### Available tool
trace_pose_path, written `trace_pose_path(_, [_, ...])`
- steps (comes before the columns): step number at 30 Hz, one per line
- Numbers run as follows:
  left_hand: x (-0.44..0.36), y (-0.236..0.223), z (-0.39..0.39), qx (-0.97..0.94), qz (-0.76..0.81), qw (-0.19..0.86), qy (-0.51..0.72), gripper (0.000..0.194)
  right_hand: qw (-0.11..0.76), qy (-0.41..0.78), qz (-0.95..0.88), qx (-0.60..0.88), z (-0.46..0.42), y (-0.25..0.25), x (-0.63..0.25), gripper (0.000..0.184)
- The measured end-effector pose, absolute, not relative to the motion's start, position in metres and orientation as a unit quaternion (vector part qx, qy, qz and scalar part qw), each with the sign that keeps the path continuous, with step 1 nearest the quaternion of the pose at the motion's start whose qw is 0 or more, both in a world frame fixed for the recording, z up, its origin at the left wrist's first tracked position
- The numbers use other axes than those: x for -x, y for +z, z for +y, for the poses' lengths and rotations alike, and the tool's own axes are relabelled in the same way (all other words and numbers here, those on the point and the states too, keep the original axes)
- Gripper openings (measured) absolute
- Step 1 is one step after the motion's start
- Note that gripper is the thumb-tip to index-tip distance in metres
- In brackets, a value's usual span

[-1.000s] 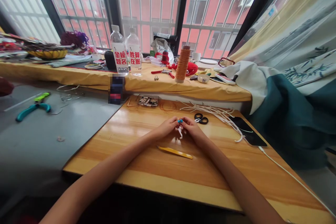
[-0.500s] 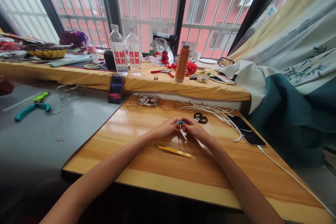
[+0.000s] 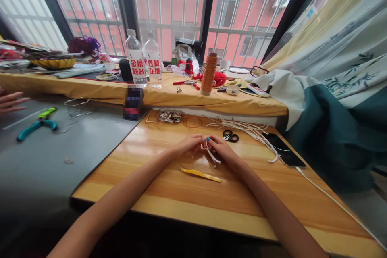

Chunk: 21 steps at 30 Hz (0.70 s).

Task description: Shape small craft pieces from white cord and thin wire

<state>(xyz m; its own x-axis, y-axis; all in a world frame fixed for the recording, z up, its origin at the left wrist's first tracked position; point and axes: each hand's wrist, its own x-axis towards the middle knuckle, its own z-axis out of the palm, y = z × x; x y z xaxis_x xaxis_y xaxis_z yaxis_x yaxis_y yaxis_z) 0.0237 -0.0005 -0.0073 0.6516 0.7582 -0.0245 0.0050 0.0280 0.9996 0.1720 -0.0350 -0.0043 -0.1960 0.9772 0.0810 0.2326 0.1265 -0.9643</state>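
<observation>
My left hand (image 3: pixel 192 143) and my right hand (image 3: pixel 220 147) meet above the wooden table, thumbs with blue nails side by side. Both are pinched closed on a short white cord (image 3: pixel 213 157), whose loose ends hang down toward me. The fingers hide the upper part of the cord. Yellow tweezers (image 3: pixel 201 174) lie just below my hands. Black-handled scissors (image 3: pixel 231 136) rest beyond my right hand, and a bundle of white cords (image 3: pixel 242 126) lies behind them.
A phone (image 3: pixel 283 150) with a white cable lies at the right. A small clear box (image 3: pixel 169 115) stands at the table's back edge. On the grey table are teal pliers (image 3: pixel 36 128) and another person's hand (image 3: pixel 11 101). Bottles (image 3: pixel 137 62) and a thread spool (image 3: pixel 209 74) stand on the ledge.
The white cord's hanging ends have swung slightly right and look straighter. My hands stay together in nearly the same place. The other person's hand has come further into view at the left.
</observation>
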Motion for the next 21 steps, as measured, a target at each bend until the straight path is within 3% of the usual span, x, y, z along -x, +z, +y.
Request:
trace_pose_path(10, [-0.021, -0.002, -0.002, -0.565, 0.297, 0.7, 0.32, 0.011, 0.394, 0.392, -0.649, 0.519, -0.033, -0.007, -0.175, 0.021])
trace_pose_path(18, [-0.019, -0.003, -0.001, -0.554, 0.278, 0.711, 0.333, 0.015, 0.322, 0.232, -0.775, 0.491, -0.043, 0.006, -0.173, 0.011])
trace_pose_path(21, [-0.018, -0.004, -0.001, -0.564, 0.273, 0.704, 0.334, 0.018, 0.304, 0.184, -0.791, 0.498, -0.045, 0.005, -0.171, 0.015])
